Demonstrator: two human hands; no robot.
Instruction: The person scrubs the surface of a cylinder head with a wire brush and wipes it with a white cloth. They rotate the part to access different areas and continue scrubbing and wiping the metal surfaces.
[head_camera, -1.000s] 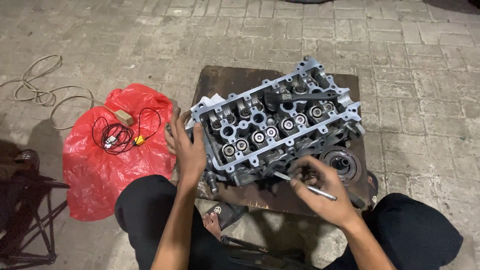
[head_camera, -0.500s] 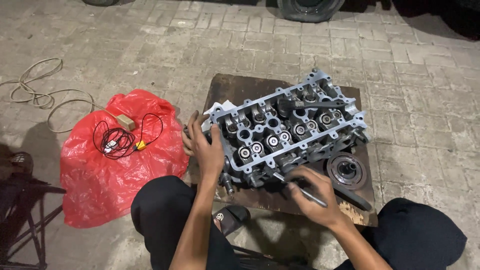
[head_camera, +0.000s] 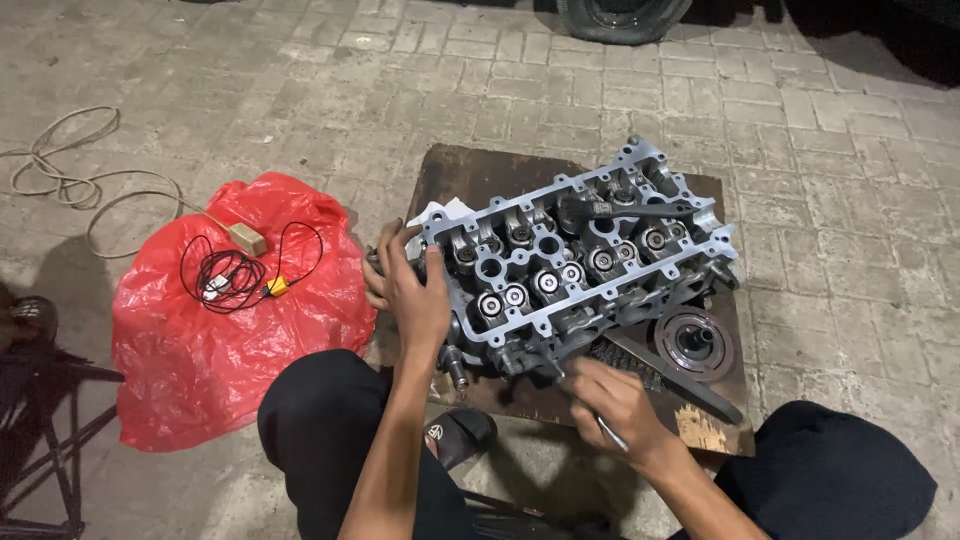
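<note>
A grey metal cylinder head (head_camera: 575, 265) with several valve springs lies on a dark wooden board (head_camera: 470, 175) on the paved ground. My left hand (head_camera: 410, 290) grips its left end, fingers curled over the edge. My right hand (head_camera: 610, 400) holds a thin metal tool (head_camera: 605, 430), its tip against the near side of the cylinder head. A dark long-handled tool (head_camera: 620, 210) rests on top of the head.
A round metal pulley (head_camera: 695, 342) and a flat bar (head_camera: 690, 385) lie on the board at the right. A red plastic bag (head_camera: 200, 340) carrying black wires (head_camera: 225, 270) lies to the left. A pale cord (head_camera: 75, 185) coils farther left; a tyre (head_camera: 620, 15) is at the top.
My view has shifted, so the cylinder head sits lower and more to the right. My right hand with the thin tool has moved closer to the head's near side. My left hand keeps its grip.
</note>
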